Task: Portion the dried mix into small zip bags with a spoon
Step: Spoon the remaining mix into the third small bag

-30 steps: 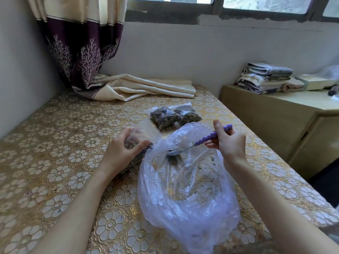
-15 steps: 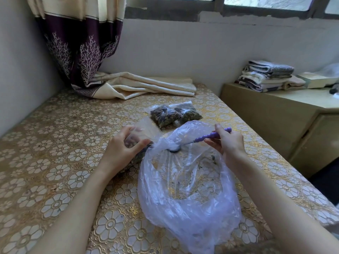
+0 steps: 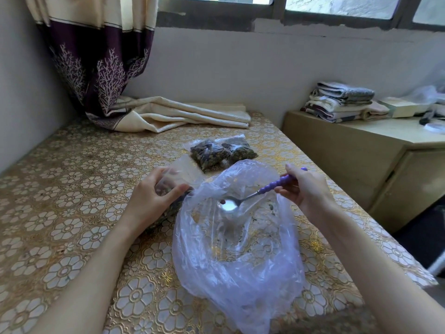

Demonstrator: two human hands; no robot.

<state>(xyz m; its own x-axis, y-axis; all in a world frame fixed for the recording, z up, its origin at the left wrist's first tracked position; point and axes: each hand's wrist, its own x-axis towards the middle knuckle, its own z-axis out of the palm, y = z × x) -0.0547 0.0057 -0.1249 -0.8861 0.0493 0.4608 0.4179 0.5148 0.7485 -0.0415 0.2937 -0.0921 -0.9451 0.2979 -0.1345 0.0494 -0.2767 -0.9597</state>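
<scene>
The counter [image 3: 72, 213] spreads under me in its gold flower cloth, with the curtain [image 3: 101, 68] pooled at its far end. Right in front sits the big clear plastic bag [image 3: 236, 256], mouth wide open, only scattered crumbs of dried mix visible inside. My right hand [image 3: 305, 189] pinches the purple beaded handle of the spoon [image 3: 252, 196], fingers curled round it, and the metal bowl hangs over the big bag's mouth, nearly bare, one dark bit on its edge. My left hand [image 3: 151, 201] is just to the left of the big bag, its grip curled round a small zip bag [image 3: 183, 172] that stands open-topped with dark mix in its bottom; my palm hides most of it. The spoon's bowl is near that small bag's mouth, apart from it. Beyond, two filled zip bags [image 3: 221, 153] lie side by side, touching. Off right, folded towels [image 3: 344, 102] stack on a cabinet [image 3: 361, 153].
</scene>
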